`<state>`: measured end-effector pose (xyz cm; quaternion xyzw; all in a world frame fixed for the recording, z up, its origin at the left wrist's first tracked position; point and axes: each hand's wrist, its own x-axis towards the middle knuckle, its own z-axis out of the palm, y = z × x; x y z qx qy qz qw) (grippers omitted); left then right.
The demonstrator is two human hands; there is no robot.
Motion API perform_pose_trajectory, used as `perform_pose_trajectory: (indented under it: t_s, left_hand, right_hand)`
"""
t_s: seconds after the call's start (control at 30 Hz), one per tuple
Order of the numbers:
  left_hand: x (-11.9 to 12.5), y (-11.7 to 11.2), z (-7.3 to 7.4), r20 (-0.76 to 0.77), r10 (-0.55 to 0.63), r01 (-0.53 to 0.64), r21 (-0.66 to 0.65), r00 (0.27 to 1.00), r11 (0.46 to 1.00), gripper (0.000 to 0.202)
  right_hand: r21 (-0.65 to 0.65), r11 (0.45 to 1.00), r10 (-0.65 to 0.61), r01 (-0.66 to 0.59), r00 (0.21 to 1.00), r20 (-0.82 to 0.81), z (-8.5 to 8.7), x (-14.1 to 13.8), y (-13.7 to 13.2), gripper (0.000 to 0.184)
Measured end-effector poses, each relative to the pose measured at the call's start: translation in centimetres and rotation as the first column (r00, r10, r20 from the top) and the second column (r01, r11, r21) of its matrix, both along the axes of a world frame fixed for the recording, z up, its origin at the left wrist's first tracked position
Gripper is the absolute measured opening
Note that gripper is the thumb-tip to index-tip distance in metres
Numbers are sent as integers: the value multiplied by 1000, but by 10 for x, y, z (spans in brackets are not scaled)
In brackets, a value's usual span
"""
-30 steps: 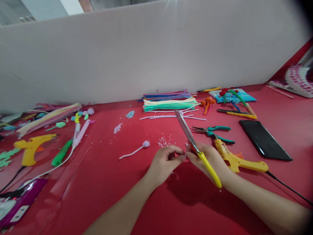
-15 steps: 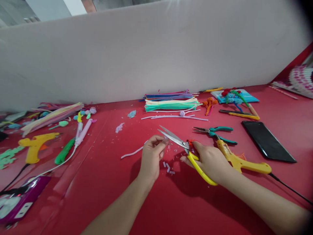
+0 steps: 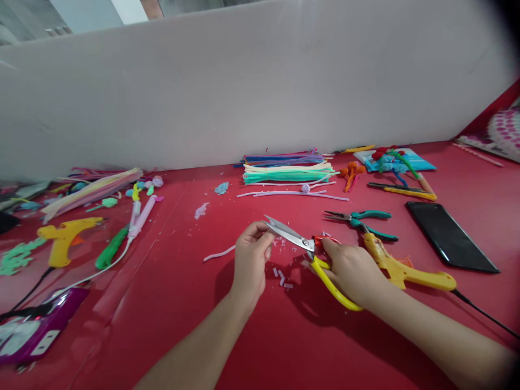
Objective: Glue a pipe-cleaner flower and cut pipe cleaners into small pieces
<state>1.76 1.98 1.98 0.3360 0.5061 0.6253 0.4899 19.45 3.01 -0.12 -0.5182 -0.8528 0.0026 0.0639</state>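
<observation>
My left hand (image 3: pixel 252 257) is pinched shut on a pale lilac pipe cleaner (image 3: pixel 219 253), whose tail sticks out to the left over the red table. The pinched end is hidden by my fingers and the blades. In my right hand (image 3: pixel 351 268) is a pair of scissors (image 3: pixel 289 234) with yellow and red handles. Its blades look nearly together, and their tips lie at the left fingertips. Below the blades, several short lilac cut pieces (image 3: pixel 281 277) and fine fluff are scattered on the table.
Pliers (image 3: pixel 359 219), a yellow glue gun (image 3: pixel 390 265) and a black phone (image 3: pixel 450 235) lie to the right. Bundled pipe cleaners (image 3: pixel 288 172) sit by the white partition (image 3: pixel 252 81). On the left are another glue gun (image 3: pixel 65 241) and a purple power strip (image 3: pixel 49 325).
The scissor blades have closed from a parted position, with their tips at my left fingertips. Both hands stay almost in place, and the whole view has shifted slightly.
</observation>
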Motion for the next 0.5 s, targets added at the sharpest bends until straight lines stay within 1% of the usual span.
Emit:
perform_pose_trajectory:
  t_s: [0.33,0.5]
  left_hand:
    - [0,0,-2,-19,-14,14,30,1000,999,7]
    - [0,1,-4,-15,-25,26,38,1000,999,8]
  right_hand:
    - [-43,999,-15,15,1000,7,1,1,0,37]
    - [-38,999,-6,6,1000,2,0,1,1,36]
